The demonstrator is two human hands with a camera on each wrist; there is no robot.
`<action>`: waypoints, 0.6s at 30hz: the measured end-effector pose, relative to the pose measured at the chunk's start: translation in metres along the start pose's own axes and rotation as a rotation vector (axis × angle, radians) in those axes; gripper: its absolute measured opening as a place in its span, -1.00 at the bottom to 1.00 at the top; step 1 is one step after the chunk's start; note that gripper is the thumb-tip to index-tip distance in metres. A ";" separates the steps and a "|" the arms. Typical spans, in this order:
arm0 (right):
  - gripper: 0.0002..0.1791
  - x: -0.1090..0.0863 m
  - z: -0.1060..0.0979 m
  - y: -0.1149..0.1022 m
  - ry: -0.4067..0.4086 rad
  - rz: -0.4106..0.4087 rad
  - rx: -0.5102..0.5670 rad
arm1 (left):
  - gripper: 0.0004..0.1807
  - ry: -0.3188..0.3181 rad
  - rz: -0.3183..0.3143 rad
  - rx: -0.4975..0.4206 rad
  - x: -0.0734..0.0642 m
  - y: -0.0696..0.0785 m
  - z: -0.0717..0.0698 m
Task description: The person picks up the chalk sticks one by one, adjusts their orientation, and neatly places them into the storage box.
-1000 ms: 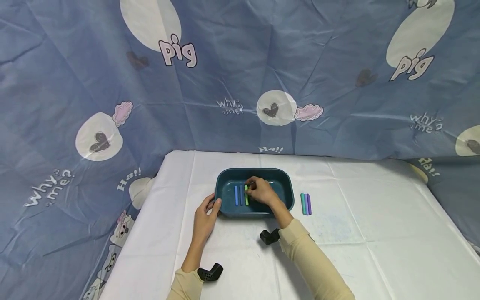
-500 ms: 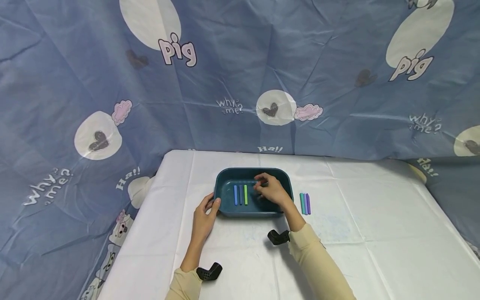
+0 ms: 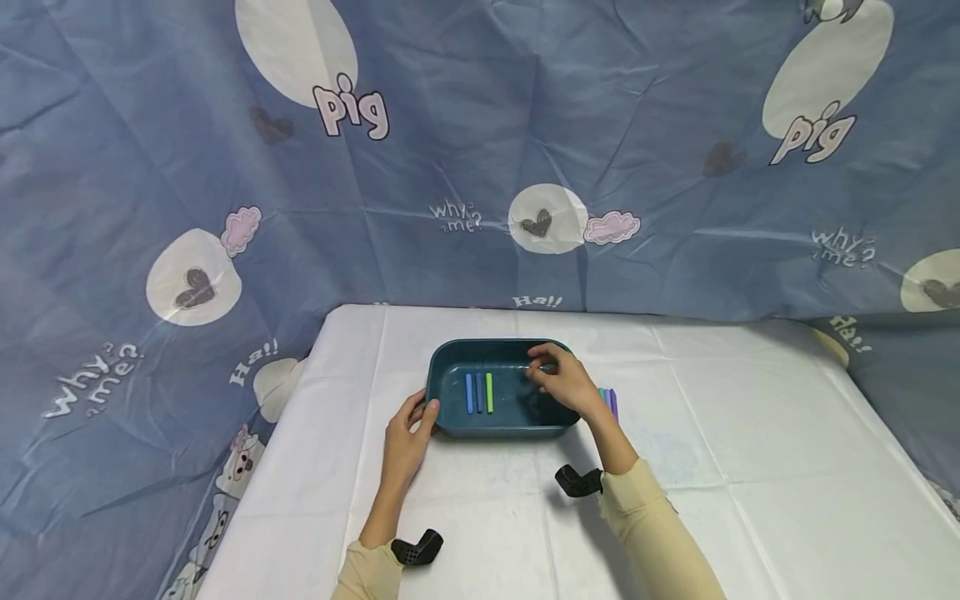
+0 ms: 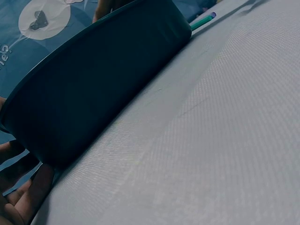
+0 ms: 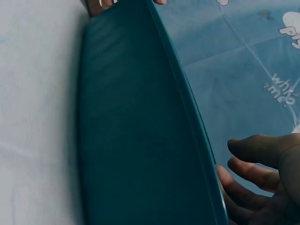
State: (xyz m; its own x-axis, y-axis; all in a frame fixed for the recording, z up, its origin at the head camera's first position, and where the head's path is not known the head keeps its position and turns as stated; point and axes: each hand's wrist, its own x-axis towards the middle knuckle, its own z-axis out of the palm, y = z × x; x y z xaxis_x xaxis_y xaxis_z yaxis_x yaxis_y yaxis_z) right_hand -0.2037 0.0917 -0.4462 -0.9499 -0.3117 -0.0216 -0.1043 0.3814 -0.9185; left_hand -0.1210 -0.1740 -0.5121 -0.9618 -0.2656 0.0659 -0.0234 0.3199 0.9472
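A dark teal rectangular tray [image 3: 495, 432] sits on the white-covered table. Inside lie two blue sticks [image 3: 480, 393] and a lime-green stick [image 3: 490, 393], side by side; they look like crayons or chalk. My left hand [image 3: 406, 442] holds the tray's left end, its thumb at the rim and its fingers against the outside. Over the right part of the tray is my right hand [image 3: 566, 382], with nothing visible in its loosely bent fingers. In the right wrist view, its thumb and fingertips [image 5: 253, 176] are apart, beside the rim.
Right of the tray, green and purple sticks [image 3: 613, 404] lie on the table, partly hidden behind the right wrist. A blue printed cloth [image 3: 420, 267] hangs along the table's far edge. Black wrist cameras [image 3: 579, 481] stick out from both sleeves.
My right hand has moved from the lime-green stick, letting it go, rightward across the tray. It now partly covers the outside sticks. The left hand and tray have stayed put.
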 end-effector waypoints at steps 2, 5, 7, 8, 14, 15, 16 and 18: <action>-0.58 -0.003 -0.003 -0.001 0.003 0.007 0.004 | -0.45 -0.003 -0.005 -0.002 0.000 0.000 -0.001; -0.58 -0.009 -0.010 -0.002 0.001 0.025 0.007 | -0.45 -0.004 -0.004 0.005 0.000 -0.001 -0.001; -0.58 -0.011 -0.016 -0.003 -0.001 0.035 0.024 | -0.45 0.001 -0.003 0.005 0.000 -0.001 -0.001; -0.58 -0.013 -0.019 -0.003 -0.004 0.037 0.032 | -0.45 0.002 0.000 0.002 0.001 -0.001 0.000; -0.57 -0.016 -0.036 0.003 0.021 0.037 0.096 | -0.46 -0.004 0.002 -0.007 0.002 -0.001 0.001; -0.57 -0.017 -0.038 0.004 0.027 0.041 0.110 | -0.46 -0.004 0.000 -0.004 0.002 -0.001 0.000; -0.57 -0.017 -0.041 0.006 0.030 0.039 0.116 | -0.45 -0.004 -0.001 0.001 0.002 -0.002 0.000; -0.56 -0.019 -0.044 0.009 0.038 0.035 0.129 | -0.44 -0.004 -0.003 0.008 0.001 -0.002 0.000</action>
State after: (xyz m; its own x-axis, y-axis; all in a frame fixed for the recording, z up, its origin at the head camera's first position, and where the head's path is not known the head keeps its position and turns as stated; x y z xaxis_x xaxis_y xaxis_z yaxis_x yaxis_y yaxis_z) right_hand -0.1996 0.1394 -0.4367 -0.9629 -0.2665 -0.0419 -0.0346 0.2758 -0.9606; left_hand -0.1220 -0.1753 -0.5138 -0.9629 -0.2625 0.0622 -0.0281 0.3267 0.9447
